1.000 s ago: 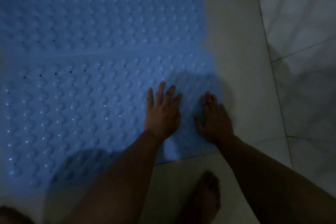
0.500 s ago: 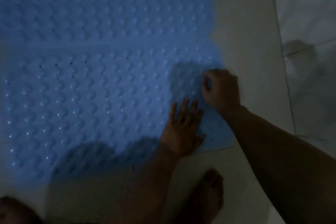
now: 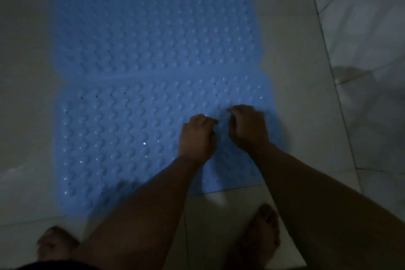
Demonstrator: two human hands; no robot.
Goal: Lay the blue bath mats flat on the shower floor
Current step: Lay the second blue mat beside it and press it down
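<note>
The left hand (image 3: 197,136) is resting knuckles-up on the near blue bath mat (image 3: 122,138), its fingers curled under so the tips are pressing into the bumpy surface — whether they are pinching any of it I cannot tell in this dim light. The right hand (image 3: 247,127) is sitting just beside it, nearer that mat's right edge, fingers curled the same way and nothing visibly held. Both forearms are reaching in from the mat's near edge, wrists low.

The near mat is lying on the tiled shower floor (image 3: 295,72), its far edge meeting the far blue bath mat (image 3: 153,28) along a raised seam; both are looking mostly flat. Two bare feet are standing just off the near mat's front edge.

The step in hand seems to be pressing down the right part of the near mat. Doing it well likely means opening the fingers and pushing flat-palmed outward toward the right edge — curled tips may bunch the soft material instead of seating it.
</note>
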